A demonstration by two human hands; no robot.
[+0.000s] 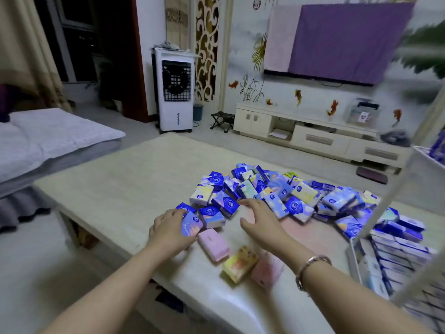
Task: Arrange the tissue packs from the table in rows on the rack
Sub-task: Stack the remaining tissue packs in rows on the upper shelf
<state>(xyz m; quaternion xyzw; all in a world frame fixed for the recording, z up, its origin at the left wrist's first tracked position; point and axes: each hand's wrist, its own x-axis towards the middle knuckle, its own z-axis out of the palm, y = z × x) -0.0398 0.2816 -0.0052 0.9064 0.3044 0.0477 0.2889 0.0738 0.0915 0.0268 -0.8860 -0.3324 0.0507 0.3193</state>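
Clearly the left hand (pixel 172 227) curls round a purple-and-blue tissue pack (pixel 191 224) at the near edge of the heap (pixel 277 194), while the right hand (pixel 261 219) reaches in, fingers spread and holding nothing. She would do best to gather same-facing packs before turning to the rack (pixel 395 256), part-filled on her right. Loose packs litter the pale table (pixel 115 184); beyond stand a white air cooler (pixel 174 90) and a covered television (pixel 337 39).
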